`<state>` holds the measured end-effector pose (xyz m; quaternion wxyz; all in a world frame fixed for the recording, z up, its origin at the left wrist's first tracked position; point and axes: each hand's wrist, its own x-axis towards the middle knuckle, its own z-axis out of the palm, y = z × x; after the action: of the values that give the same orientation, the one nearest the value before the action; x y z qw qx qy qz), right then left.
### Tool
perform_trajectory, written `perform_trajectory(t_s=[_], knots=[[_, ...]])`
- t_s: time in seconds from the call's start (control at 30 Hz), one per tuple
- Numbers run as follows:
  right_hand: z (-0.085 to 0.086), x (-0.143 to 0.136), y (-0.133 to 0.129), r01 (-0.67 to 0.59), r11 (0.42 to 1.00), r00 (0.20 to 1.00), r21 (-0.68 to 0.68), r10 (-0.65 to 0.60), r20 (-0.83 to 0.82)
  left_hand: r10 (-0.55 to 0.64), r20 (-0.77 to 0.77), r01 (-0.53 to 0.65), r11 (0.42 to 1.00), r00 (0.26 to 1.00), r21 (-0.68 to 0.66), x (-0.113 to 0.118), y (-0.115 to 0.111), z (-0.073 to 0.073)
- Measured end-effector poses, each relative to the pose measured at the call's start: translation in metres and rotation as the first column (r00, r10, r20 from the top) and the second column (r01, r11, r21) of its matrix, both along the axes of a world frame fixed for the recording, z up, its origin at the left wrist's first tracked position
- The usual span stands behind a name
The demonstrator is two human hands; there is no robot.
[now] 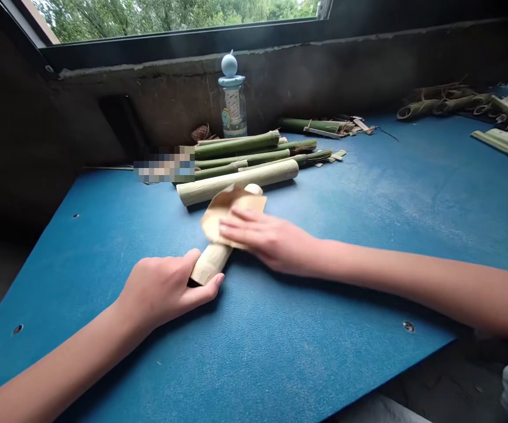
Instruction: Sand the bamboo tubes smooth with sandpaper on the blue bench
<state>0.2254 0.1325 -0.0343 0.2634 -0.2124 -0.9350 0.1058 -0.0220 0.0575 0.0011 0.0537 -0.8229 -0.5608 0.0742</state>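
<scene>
A pale, peeled bamboo tube (212, 263) lies slantwise on the blue table, its near end towards me. My left hand (165, 291) grips that near end between thumb and fingers. Over the tube's far part, my right hand (265, 238) presses a tan sheet of sandpaper (216, 220), blurred by motion. The sheet curls around the tube and hides its middle; only the tip of the far end shows beyond it. Just behind lies a second, thicker peeled bamboo tube (240, 182), touched by neither hand.
Several green bamboo stalks (240, 144) lie behind the peeled tube. A clear bottle with a light-blue lid (233, 106) stands against the wall. More bamboo pieces (438, 106) are heaped at the back right. The blue table (324, 364) has a near edge at lower right.
</scene>
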Motion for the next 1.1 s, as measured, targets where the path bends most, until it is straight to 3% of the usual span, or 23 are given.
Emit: perform_trajectory(t_s=[0.07,0.13,0.2,0.27,0.37,0.43,0.5,0.63,0.8,0.87,0.97,1.1], knots=[[0.002,-0.009,-0.022,-0.192,0.98,0.981,0.05,0.191,0.033,-0.135,0.079,0.133,0.991,0.988,0.031,-0.008,0.0,-0.007],[0.003,-0.01,-0.022,-0.267,0.959,0.964,0.092,0.265,0.035,-0.278,0.137,0.268,0.959,0.951,0.089,-0.013,-0.003,-0.012],[0.004,0.0,-0.003,-0.207,0.975,0.978,0.087,0.208,-0.004,-0.361,0.145,0.341,0.929,0.921,0.145,-0.014,-0.007,-0.014],[0.004,0.015,0.024,-0.067,0.998,0.995,-0.012,0.066,-0.075,-0.374,0.117,0.348,0.917,0.92,0.197,-0.013,-0.009,-0.011],[0.002,0.034,0.055,0.124,0.957,0.974,-0.263,-0.168,-0.15,-0.306,0.045,0.286,0.924,0.951,0.253,-0.013,-0.006,-0.003],[0.0,0.04,0.061,0.173,0.928,0.958,-0.331,-0.236,-0.16,-0.206,0.0,0.199,0.945,0.979,0.26,-0.014,-0.003,0.0],[-0.001,0.04,0.057,0.157,0.95,0.964,-0.268,-0.207,-0.169,-0.114,-0.027,0.117,0.966,0.993,0.23,-0.016,0.001,0.0],[0.002,0.025,0.026,0.122,0.989,0.987,-0.078,-0.13,-0.097,-0.046,-0.027,0.049,0.991,0.999,0.121,-0.017,0.004,-0.004],[0.007,0.0,-0.013,-0.117,0.993,0.993,-0.001,0.117,0.011,-0.02,0.072,0.02,1.0,0.997,-0.002,-0.017,0.012,-0.005],[0.005,0.0,-0.008,-0.073,0.997,0.997,0.028,0.073,-0.009,0.035,0.112,-0.027,0.997,0.993,-0.072,-0.016,0.014,-0.002],[0.002,0.013,0.022,0.131,0.99,0.991,0.047,-0.129,-0.038,0.145,0.139,-0.136,0.988,0.98,-0.073,-0.014,0.014,0.005],[0.002,0.028,0.051,0.239,0.968,0.971,0.075,-0.238,-0.022,0.105,0.083,-0.105,0.994,0.991,-0.011,-0.008,0.013,0.007]])
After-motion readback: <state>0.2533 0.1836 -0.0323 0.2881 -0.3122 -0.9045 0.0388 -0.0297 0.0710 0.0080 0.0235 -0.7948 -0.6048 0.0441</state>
